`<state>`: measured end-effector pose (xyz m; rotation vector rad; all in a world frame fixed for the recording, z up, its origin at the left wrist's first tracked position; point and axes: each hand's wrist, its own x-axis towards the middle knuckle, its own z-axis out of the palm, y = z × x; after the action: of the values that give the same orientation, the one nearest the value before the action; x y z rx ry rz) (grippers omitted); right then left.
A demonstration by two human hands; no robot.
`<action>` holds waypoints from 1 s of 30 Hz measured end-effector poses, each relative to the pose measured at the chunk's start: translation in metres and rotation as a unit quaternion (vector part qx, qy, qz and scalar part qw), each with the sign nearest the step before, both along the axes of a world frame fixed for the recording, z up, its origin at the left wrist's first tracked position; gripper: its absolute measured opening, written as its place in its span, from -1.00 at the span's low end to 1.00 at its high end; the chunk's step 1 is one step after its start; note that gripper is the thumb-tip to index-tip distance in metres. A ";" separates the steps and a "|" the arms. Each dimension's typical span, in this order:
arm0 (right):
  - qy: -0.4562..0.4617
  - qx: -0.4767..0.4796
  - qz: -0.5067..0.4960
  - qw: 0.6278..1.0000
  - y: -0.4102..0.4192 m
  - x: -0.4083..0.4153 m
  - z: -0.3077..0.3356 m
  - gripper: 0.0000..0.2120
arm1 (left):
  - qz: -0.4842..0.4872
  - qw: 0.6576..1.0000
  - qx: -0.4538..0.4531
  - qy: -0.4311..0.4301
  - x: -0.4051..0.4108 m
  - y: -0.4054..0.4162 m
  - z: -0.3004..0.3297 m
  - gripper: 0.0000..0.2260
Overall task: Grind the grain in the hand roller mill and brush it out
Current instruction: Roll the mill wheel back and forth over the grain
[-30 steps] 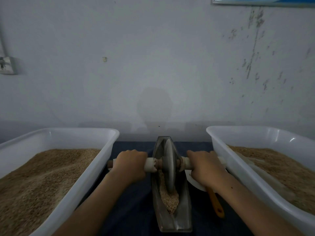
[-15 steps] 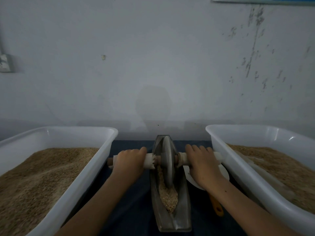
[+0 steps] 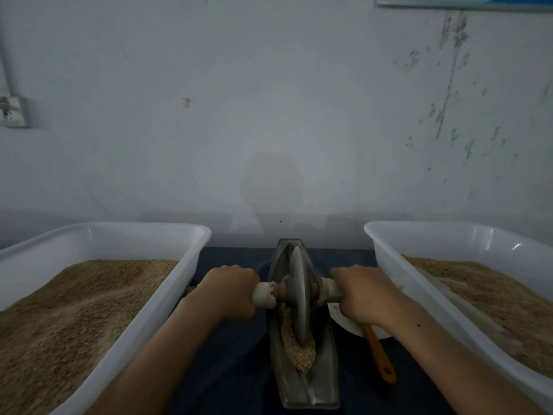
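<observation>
— Where is the mill, and what is in it?

— The hand roller mill is a narrow boat-shaped metal trough on a dark blue cloth, midway between two white tubs. A grey stone wheel stands upright in the trough, with crushed grain heaped at its near side.

— And the hands?

— The left hand is curled tightly round the pale axle handle on its side. The right hand wraps the opposite handle; the fingers of both fold under, so the tips are hidden.

— What else is near?

— The left tub and right tub each hold tan grain. A white dish sits partly hidden beneath the right wrist, with an orange handle sticking out toward me; its head is out of sight.
</observation>
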<state>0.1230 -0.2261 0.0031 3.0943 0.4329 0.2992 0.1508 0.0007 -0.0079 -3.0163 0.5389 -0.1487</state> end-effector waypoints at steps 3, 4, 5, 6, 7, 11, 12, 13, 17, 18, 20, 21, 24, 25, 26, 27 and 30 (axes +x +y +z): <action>-0.027 0.002 -0.004 1.000 0.000 0.003 -0.007 -0.66 | 0.010 0.999 -0.009 -0.031 0.000 -0.001 -0.003 -0.80; -0.040 0.005 -0.009 0.999 0.000 0.005 -0.011 -0.68 | 0.013 0.998 -0.013 -0.052 0.000 -0.002 -0.005 -0.80; -0.059 0.007 -0.014 0.998 0.000 0.006 -0.014 -0.73 | 0.014 0.997 -0.019 -0.076 0.000 -0.003 -0.007 -0.81; -0.080 0.007 -0.019 0.997 0.001 0.008 -0.017 -0.78 | 0.015 0.995 -0.026 -0.100 0.000 -0.004 -0.009 -0.82; -0.099 0.006 -0.026 0.995 0.002 0.011 -0.021 -0.80 | 0.018 0.992 -0.034 -0.120 0.000 -0.005 -0.011 -0.82; -0.129 0.007 -0.045 0.991 0.002 0.019 -0.030 -0.68 | 0.022 0.986 -0.053 -0.159 0.001 -0.007 -0.015 -0.81; -0.128 0.007 -0.046 0.991 0.002 0.019 -0.029 -0.67 | 0.017 0.985 -0.053 -0.161 0.001 -0.006 -0.015 -0.80; -0.124 0.003 -0.046 0.991 0.001 0.018 -0.028 -0.69 | 0.012 0.986 -0.051 -0.158 0.001 -0.006 -0.014 -0.80; -0.070 -0.004 -0.022 0.997 -0.001 0.011 -0.018 -0.80 | 0.000 0.995 -0.022 -0.094 0.003 -0.002 -0.007 -0.78; -0.050 -0.002 -0.018 0.999 -0.001 0.008 -0.015 -0.80 | -0.001 0.997 -0.012 -0.073 0.003 -0.001 -0.005 -0.76; -0.013 -0.002 -0.012 1.000 -0.001 0.005 -0.008 -0.82 | -0.005 0.999 0.003 -0.037 0.003 0.000 -0.003 -0.76; 0.000 -0.003 -0.010 1.000 -0.001 0.003 -0.006 -0.85 | -0.007 1.000 0.008 -0.024 0.003 0.000 -0.002 -0.76; -0.002 0.001 -0.007 1.000 0.000 0.002 -0.004 -0.81 | -0.005 1.000 -0.005 -0.016 0.003 0.001 -0.002 -0.76; -0.011 -0.002 -0.009 1.000 0.000 0.002 -0.005 -0.75 | -0.004 1.000 -0.011 -0.026 0.003 0.001 -0.003 -0.76; -0.023 -0.004 -0.013 1.000 0.000 0.003 -0.008 -0.72 | -0.002 0.999 -0.017 -0.040 0.002 0.000 -0.004 -0.78; -0.037 -0.004 -0.016 0.999 0.001 0.005 -0.011 -0.74 | 0.001 0.998 -0.024 -0.057 0.002 0.000 -0.006 -0.79; -0.085 -0.006 -0.042 0.996 0.003 0.012 -0.020 -0.77 | 0.013 0.993 -0.031 -0.117 0.001 -0.002 -0.010 -0.81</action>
<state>0.1350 -0.2231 -0.0166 3.0309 0.2996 0.5496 0.1522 -0.0015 -0.0174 -3.0049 0.4803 -0.5197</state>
